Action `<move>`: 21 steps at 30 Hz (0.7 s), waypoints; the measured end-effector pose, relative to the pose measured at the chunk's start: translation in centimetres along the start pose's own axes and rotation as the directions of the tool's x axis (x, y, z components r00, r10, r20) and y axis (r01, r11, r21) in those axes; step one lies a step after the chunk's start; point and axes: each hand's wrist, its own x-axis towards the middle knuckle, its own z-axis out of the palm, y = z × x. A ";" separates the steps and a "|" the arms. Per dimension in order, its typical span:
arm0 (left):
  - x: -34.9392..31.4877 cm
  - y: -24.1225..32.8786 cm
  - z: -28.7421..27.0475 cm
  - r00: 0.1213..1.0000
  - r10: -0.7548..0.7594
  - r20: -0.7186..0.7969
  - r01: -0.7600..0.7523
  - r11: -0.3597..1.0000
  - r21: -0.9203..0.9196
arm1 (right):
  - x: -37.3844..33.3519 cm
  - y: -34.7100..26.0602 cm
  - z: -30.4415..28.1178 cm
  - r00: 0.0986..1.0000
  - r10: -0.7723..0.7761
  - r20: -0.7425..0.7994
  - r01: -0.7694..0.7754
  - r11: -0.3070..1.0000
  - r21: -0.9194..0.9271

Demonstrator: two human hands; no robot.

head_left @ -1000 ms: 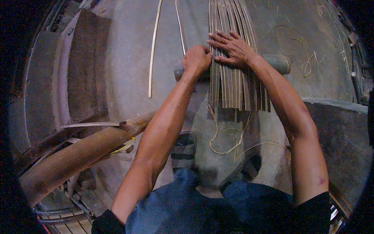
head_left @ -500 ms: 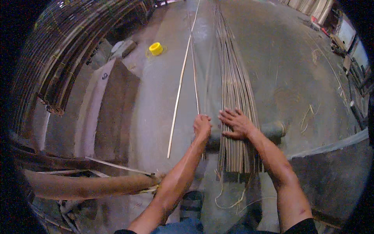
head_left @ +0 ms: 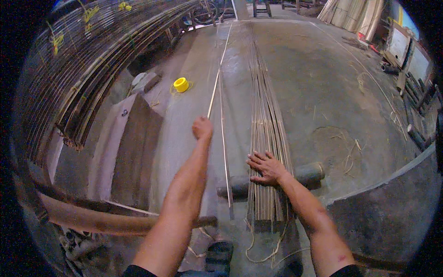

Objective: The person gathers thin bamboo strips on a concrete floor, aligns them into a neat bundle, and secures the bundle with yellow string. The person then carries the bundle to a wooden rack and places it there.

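Observation:
My left hand (head_left: pixel 202 128) is closed at a long pale bamboo strip (head_left: pixel 215 87), which runs from it toward the far end of the floor. The strip's near end is hidden by my hand and forearm. With fingers spread, my right hand (head_left: pixel 267 169) rests flat on a bundle of long thin strips (head_left: pixel 267 203). That bundle lies lengthwise over a dark cylinder (head_left: pixel 302 175), and a loose cord (head_left: pixel 251 251) trails from its near end. Between my hands, another single strip (head_left: pixel 224 152) reaches past the cylinder's left part.
A yellow roll of twine (head_left: pixel 181 85) sits on the concrete floor (head_left: pixel 314 74). Stacked long poles (head_left: pixel 99 94) and a block (head_left: pixel 131 147) line the left. A brown pole (head_left: pixel 101 219) crosses low left. At right are a curved low wall (head_left: pixel 392 198) and dark tubes (head_left: pixel 416 137).
My left hand has moved left and farther away, from the middle strip to the pale strip. The middle strip now lies free. My right hand stays on the bundle as the view tilts up.

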 end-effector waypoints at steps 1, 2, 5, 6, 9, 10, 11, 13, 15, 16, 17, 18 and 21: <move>2.0 -2.8 0.0 0.999 0.049 0.015 -0.050 0.997 0.065 | 0.3 0.0 -0.1 1.000 -0.010 -0.001 0.010 1.000 0.000; 2.5 -3.8 -1.0 0.993 0.080 0.090 -0.088 0.993 0.084 | 0.1 0.1 0.0 1.000 -0.014 -0.010 0.014 1.000 0.016; 2.7 -7.1 -3.4 0.978 0.064 0.199 -0.099 0.980 0.170 | -0.1 -0.1 -0.4 1.000 0.010 -0.004 -0.010 0.999 0.048; 2.3 -8.4 -3.5 0.975 0.037 0.220 -0.081 0.977 0.199 | -0.1 -0.2 -0.5 0.999 0.028 0.033 -0.029 0.999 0.027; 1.4 -10.8 -3.6 0.955 -0.104 0.277 0.033 0.968 0.249 | -0.1 0.0 0.1 1.000 0.015 0.012 -0.015 0.999 0.036; 0.9 -11.3 -3.6 0.958 -0.109 0.264 0.043 0.969 0.242 | -0.1 0.0 0.1 1.000 0.014 0.017 -0.015 0.999 0.034; 0.3 -11.2 -3.9 0.961 -0.113 0.253 0.053 0.971 0.232 | -0.2 0.1 0.0 1.000 0.015 0.024 -0.016 0.999 0.028; -0.5 -10.3 -4.2 0.978 -0.060 0.199 0.023 0.983 0.180 | -0.3 0.3 -0.3 0.999 0.023 0.039 -0.024 1.000 0.020; -0.6 -9.7 -4.8 0.995 0.042 0.096 -0.053 0.992 0.116 | -0.1 -0.2 -0.8 0.998 0.020 0.054 -0.022 0.999 0.028; -0.4 -10.2 -4.4 0.995 0.035 0.091 -0.048 0.989 0.143 | 0.0 -0.3 -0.5 0.999 0.019 0.049 -0.020 0.999 0.029; -0.1 -10.3 -4.2 0.996 0.034 0.081 -0.046 0.986 0.162 | -0.1 -0.2 -0.6 0.999 0.017 0.038 -0.018 1.000 0.022; 0.1 -10.5 -4.0 0.997 0.032 0.070 -0.044 0.983 0.181 | 0.0 -0.2 -0.6 0.999 0.016 0.028 -0.016 1.000 0.015; -0.1 -11.1 -4.2 0.982 -0.084 0.167 0.045 0.974 0.222 | 0.1 -0.1 -0.3 0.999 0.009 0.042 -0.010 1.000 0.016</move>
